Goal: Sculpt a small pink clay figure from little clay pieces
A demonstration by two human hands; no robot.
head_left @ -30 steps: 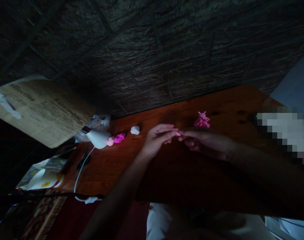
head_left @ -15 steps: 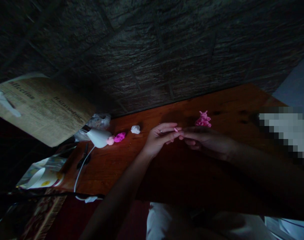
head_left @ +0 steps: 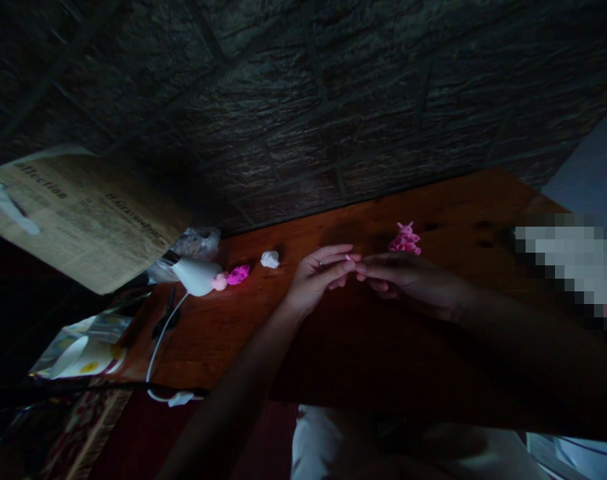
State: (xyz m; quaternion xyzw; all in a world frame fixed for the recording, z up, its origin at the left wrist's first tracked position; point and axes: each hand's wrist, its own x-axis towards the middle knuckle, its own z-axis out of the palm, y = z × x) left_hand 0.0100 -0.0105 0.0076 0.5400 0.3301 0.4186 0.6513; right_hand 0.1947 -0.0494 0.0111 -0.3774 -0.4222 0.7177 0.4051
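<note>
The left grip (head_left: pixel 317 275) pinches, its thumb meeting the right grip (head_left: pixel 414 280), both forearms (head_left: pixel 243 373) angled inward.

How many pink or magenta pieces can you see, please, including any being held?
4: a pale pink lump by the white object, a magenta lump beside it, a pink figure beyond the right hand, and a small pink piece pinched in the left hand. More may be hidden.

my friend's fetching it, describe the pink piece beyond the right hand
On the wooden table, find the right hand. Just beyond it, toward the dark wall, sits the knobbly pink piece. Pointed bits top it, unlike the rounder white lump.
</note>
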